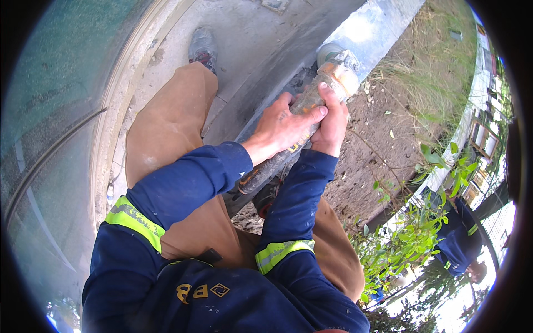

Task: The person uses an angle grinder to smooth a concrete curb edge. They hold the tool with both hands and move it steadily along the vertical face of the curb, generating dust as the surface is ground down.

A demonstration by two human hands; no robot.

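Observation:
Both my hands grip a dusty angle grinder (265,171) with a dark body and a worn orange head. My left hand (280,123) is wrapped round the middle of its body. Just beyond it, my right hand (333,122) closes round the body near the head, thumb on top. The grinder slants from my lap up toward the far right. At its far end a round, pale disc (329,53) lies on or just over a grey concrete ledge (383,25); whether it touches, I cannot tell. The fingers' undersides are hidden.
Bare soil with dry grass (411,83) borders the ledge on the right. A leafy shrub (405,238) grows near my right side. Another person in dark blue (458,238) is at the far right. A glass pane (55,111) with a pale frame stands left.

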